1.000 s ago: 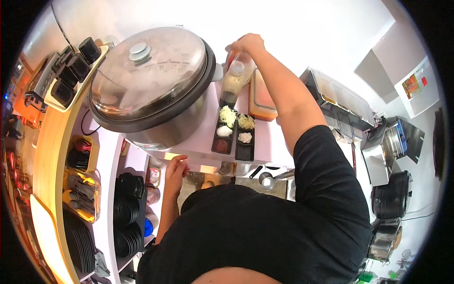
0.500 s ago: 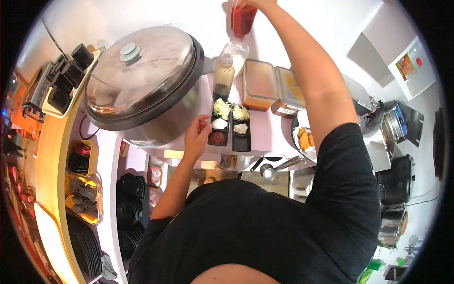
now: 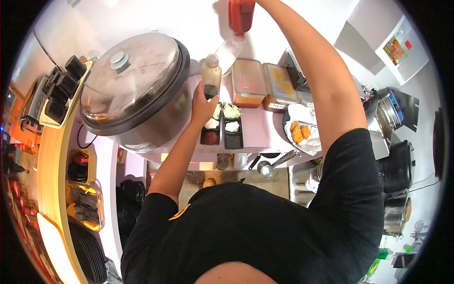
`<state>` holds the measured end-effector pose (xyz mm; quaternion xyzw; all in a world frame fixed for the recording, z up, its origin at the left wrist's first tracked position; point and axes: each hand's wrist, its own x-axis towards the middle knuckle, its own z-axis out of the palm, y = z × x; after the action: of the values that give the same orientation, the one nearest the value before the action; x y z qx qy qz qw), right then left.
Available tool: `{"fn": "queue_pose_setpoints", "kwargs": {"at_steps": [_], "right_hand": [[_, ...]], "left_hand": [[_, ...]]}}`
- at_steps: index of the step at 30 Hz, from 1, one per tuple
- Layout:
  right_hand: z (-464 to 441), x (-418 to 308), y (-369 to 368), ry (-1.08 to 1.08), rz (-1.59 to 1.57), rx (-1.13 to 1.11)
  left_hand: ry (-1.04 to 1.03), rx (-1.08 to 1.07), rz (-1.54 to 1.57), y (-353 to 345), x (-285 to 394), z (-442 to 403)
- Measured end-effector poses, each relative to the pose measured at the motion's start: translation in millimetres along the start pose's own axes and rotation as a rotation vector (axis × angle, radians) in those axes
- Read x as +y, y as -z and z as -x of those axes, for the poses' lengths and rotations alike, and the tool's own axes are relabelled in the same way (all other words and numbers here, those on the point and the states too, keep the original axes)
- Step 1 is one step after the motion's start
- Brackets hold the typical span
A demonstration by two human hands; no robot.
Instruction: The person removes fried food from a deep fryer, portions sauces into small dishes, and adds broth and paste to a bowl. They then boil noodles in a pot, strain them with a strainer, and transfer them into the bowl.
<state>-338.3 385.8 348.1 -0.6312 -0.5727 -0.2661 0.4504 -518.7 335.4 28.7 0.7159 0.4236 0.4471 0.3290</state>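
"Red bottle (image 3: pixel 241 14): where is it seen?"

"Beyond the cooker (image 3: pixel 165 120), high on its right, neck pointed down, the other end cut off by the view's edge. A second ago it is mostly covered by the right hand."

"And is that hand shown?"

"Only the right forearm (image 3: pixel 307 47) is shown; whether anything is gripped cannot be told. Half a second ago, fingers are glimpsed at the bottle's end."

"How is the left hand (image 3: pixel 204 102) placed?"

"Thumb and fingers are parted by the base of the pale bottle (image 3: pixel 212 75), just right of the cooker; whether bottle or black tray (image 3: pixel 210 144) is gripped cannot be told. Half a second ago, the hand is seen lower, beside the tray."

"Anything newly shown?"

"Well right of the cooker, fried pieces (image 3: pixel 297 135), unseen a second ago, are exposed."
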Motion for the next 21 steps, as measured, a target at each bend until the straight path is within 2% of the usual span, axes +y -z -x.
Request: {"fn": "queue_pose_setpoints", "kwargs": {"at_steps": [4,7,8,10,11,13,14,15,16,17,18,19,20,21], "right_hand": [[9,-7,37,-0.052,0.041,-0.005],[21,-12,77,-0.028,-0.007,-0.016],[24,-12,89,-0.019,-0.055,-0.008],[34,-5,106,-0.016,-0.104,-0.004],[38,1,114,-0.072,-0.215,-0.014],[51,15,131,-0.187,-0.441,-0.036],[62,24,135,-0.315,-0.58,-0.014],[75,83,126,-0.255,-0.796,-0.051],[105,94,132,-0.382,-0.985,-0.068],[135,104,139,-0.519,-1.169,-0.061],[172,95,141,-0.574,-1.313,-0.072],[206,91,136,-0.665,-1.404,-0.119],[236,86,137,-0.658,-1.426,-0.136],[265,82,140,-0.688,-1.532,-0.009]], "left_hand": [[0.011,-0.014,0.162,-3,16,3],[-0.228,0.045,0.238,11,78,3],[-0.227,0.045,0.239,6,88,-3],[-0.479,0.248,0.208,-10,103,-25],[-0.476,0.245,0.209,-20,112,-30],[-0.331,-0.198,0.796,-40,133,-31],[-0.135,-0.397,0.771,-34,150,-17],[-0.027,-0.348,0.709,-42,156,-1],[-0.048,-0.349,0.897,-46,163,16],[0.055,-0.519,0.933,-48,158,27],[0.145,-0.672,1.096,-47,159,37],[0.221,-0.973,1.185,-46,152,41],[0.208,-1.083,1.146,-51,146,45],[0.236,-1.107,1.095,-53,148,53]]}}
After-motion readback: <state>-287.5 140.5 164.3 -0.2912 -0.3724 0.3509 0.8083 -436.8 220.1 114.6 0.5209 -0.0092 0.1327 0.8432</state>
